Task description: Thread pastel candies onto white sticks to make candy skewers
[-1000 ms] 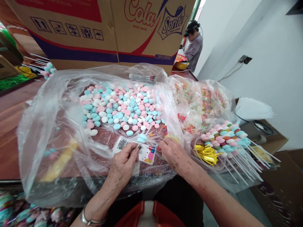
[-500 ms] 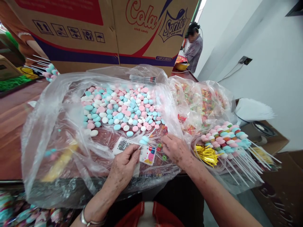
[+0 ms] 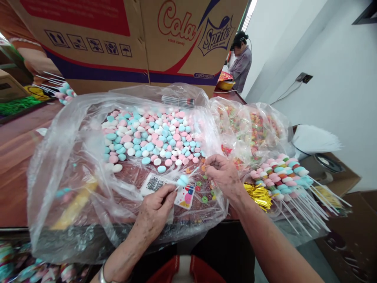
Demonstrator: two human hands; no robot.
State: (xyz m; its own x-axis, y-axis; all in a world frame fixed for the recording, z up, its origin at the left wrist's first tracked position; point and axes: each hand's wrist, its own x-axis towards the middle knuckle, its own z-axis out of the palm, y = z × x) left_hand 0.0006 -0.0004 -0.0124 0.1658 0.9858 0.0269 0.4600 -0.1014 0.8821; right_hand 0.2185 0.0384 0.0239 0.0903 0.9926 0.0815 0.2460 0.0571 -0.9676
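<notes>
My left hand (image 3: 159, 206) pinches a thin white stick that carries a light-blue candy (image 3: 183, 180), its tip pointing up and right. Below the blue candy lies a printed card (image 3: 153, 184) with a black-and-white code and coloured dots. My right hand (image 3: 222, 173) is closed, thumb and forefinger together at a small orange ring candy (image 3: 203, 168). Under and beside that hand are several green and reddish ring candies (image 3: 204, 199). Pink, white and blue oval candies (image 3: 153, 141) are spread out beyond both hands on clear plastic.
A big cardboard box (image 3: 118, 67) stands behind the candies. Clear bags of ring candies (image 3: 250, 118), gold tinsel (image 3: 259, 196) and filled candy sticks (image 3: 279, 175) are at the right. Another person (image 3: 243, 65) stands farther back; someone's arm (image 3: 32, 57) shows at upper left.
My right hand has shifted slightly up and right, uncovering more ring candies, and its fingertips now meet at an orange one. My left hand still holds the stick, moved slightly right.
</notes>
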